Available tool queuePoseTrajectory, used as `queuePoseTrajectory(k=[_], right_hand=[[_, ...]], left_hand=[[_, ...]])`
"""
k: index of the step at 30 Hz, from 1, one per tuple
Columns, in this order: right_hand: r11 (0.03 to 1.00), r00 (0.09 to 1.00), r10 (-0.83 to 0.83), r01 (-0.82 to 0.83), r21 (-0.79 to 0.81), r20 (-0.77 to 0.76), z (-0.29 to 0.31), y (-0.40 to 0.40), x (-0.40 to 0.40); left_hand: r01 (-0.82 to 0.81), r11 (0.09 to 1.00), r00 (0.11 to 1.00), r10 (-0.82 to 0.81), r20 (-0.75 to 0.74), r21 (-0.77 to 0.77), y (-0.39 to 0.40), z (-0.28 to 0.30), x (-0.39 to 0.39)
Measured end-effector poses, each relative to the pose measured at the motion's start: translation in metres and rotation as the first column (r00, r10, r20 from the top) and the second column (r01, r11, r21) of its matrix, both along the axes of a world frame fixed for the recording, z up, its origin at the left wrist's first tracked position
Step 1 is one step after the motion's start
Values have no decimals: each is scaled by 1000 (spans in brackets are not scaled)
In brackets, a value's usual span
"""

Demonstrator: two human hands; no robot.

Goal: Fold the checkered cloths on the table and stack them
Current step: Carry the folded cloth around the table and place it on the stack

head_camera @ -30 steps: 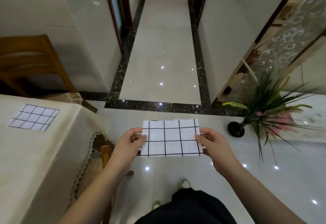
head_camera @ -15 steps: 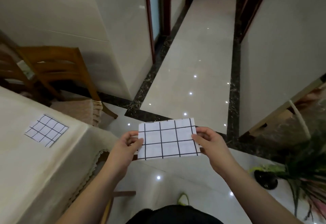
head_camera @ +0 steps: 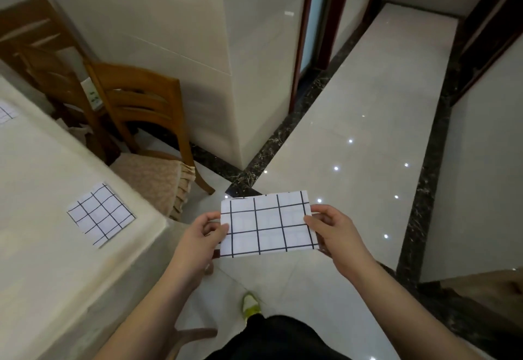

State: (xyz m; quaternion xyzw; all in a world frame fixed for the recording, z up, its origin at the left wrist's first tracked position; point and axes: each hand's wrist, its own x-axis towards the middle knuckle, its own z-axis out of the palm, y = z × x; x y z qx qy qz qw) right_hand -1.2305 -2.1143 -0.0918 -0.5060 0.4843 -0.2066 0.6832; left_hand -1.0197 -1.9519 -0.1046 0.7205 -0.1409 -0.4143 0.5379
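Left hand (head_camera: 202, 236) and right hand (head_camera: 335, 230) pinch opposite short edges of a folded checkered cloth (head_camera: 268, 225) above the floor, beside the table (head_camera: 42, 260) bearing another folded cloth (head_camera: 100, 214).

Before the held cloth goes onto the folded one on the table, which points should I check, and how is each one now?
1. Left hand pinches the held cloth: ok.
2. Right hand pinches its other end: ok.
3. Held cloth flat, nothing hanging loose: ok.
4. Held cloth folded as small as the folded cloth on the table: not ok, it looks wider.
5. Folded cloth lies flat with nothing on it: ok.
6. Held cloth above the table: not ok, it is over the floor.
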Motion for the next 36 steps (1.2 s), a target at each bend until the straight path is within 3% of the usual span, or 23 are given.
queuePoseTrajectory(k=[13,20,28,36], right_hand=[[993,993,116,-116,-4,-2,10,-79,149],[959,958,283,-284,-20,-41,-1,-130,224],[823,823,564,-567,-43,-60,-13,-195,327],[598,597,800,-802,-10,-60,-19,-219,422]], left_hand=[[-152,986,988,149,-47,-62,-54,2,120],[-244,969,969,243,-31,-23,-75,-4,166],[-499,867,867,499,-12,-2,-109,-7,212],[-744,667,668,744,12,38,-115,-9,232]])
